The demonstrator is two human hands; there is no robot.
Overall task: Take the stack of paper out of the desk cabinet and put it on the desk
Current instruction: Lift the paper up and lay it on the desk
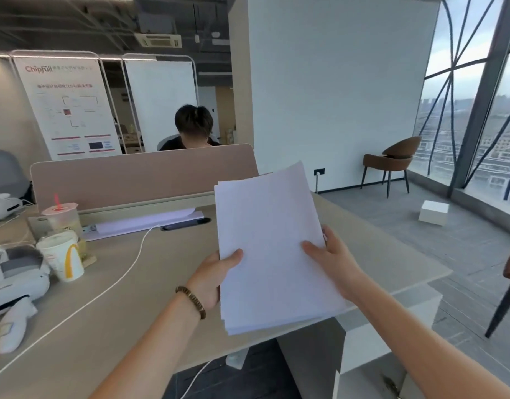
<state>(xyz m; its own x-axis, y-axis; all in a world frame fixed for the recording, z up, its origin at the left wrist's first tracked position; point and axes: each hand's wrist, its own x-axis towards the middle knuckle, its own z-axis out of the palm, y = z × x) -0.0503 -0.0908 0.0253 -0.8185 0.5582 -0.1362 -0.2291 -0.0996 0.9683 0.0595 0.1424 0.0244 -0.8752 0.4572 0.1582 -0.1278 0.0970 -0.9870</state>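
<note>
Carrying step: stack of paper [272, 249] out of the cabinet, above desk [150, 272], left hand [216, 276] and right hand [333, 262] fingers clamped on its edges. Next: lowering flat onto bare desk, clear of white cable [115, 286].

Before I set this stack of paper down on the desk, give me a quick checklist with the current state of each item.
1. Both hands on the stack of paper: ok, left hand grips the left edge, right hand the right edge.
2. Stack squared up: not ok, the sheets fan out at the top corner.
3. Landing spot on the desk: ok, bare surface lies under and left of the stack.
4. White cable: ok, it runs left of the stack, apart from it.
5. Paper cup: ok, well off to the left.
6. Cabinet left shut: cannot tell, it is not clearly in view.
</note>
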